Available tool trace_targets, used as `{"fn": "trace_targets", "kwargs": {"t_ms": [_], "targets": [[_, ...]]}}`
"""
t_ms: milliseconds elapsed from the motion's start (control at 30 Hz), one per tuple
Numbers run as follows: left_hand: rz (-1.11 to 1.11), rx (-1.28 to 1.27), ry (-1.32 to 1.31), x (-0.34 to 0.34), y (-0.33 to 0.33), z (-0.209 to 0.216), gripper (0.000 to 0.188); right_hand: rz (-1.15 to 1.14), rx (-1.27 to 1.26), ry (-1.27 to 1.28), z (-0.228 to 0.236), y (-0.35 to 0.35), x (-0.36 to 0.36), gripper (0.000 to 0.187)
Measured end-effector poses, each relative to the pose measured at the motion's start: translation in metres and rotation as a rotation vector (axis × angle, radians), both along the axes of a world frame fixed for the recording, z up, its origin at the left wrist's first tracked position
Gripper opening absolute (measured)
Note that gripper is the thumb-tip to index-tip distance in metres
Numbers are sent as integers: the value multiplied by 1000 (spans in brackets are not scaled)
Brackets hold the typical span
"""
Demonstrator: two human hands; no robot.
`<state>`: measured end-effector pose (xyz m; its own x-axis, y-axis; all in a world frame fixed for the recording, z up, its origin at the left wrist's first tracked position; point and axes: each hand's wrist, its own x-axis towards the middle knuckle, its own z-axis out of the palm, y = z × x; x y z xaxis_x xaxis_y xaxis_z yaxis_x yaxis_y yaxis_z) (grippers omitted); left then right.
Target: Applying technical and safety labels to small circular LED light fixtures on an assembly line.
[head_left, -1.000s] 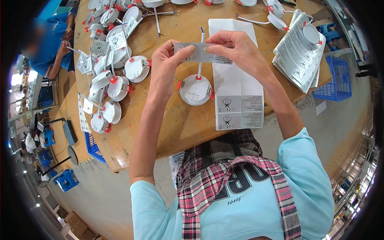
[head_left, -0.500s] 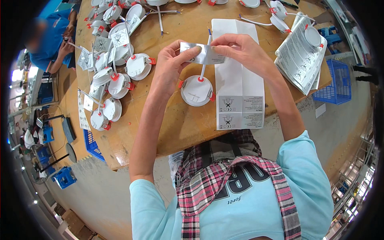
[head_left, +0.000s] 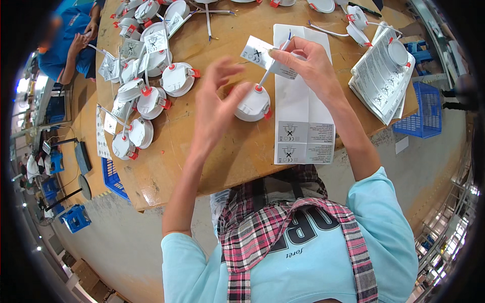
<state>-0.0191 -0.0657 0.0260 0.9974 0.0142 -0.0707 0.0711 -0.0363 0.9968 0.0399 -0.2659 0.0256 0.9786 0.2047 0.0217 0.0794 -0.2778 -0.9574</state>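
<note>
My right hand (head_left: 314,65) pinches a silver printed label (head_left: 256,52) that is wrapped on the white cable of a round white downlight (head_left: 252,107). Blue wire tips stick out beyond the fingers. The downlight rests on the table with its back up, and one red spring clip shows. My left hand (head_left: 217,103), blurred, holds nothing; its fingers are apart and its thumb overlaps the downlight's left edge in the picture. Whether it touches the lamp I cannot tell. Under my right hand lies a white label sheet (head_left: 304,108) with two silver labels left at its near end.
Several finished-looking downlights (head_left: 178,80) with red clips and tagged cables crowd the table's left and far side. A stack of label sheets (head_left: 376,83) carries another lamp at right. Blue baskets (head_left: 427,108) stand beyond the edge. A co-worker (head_left: 70,43) sits far left.
My left hand has let go of the label and moved down and left to the downlight. My right hand has shifted slightly right, tilting the cable and label.
</note>
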Motion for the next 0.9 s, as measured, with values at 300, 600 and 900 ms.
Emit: {"fn": "trace_targets", "kwargs": {"t_ms": [300, 600, 900], "targets": [[-280, 574, -170, -32, 0, 0, 36, 36, -19, -230, 4, 15, -9, 21], [-453, -423, 123, 37, 19, -12, 49, 395, -159, -518, 38, 20, -9, 17], [-832, -856, 260, 72, 1, -31, 40, 406, -60, -424, 24, 9, -2, 14]]}}
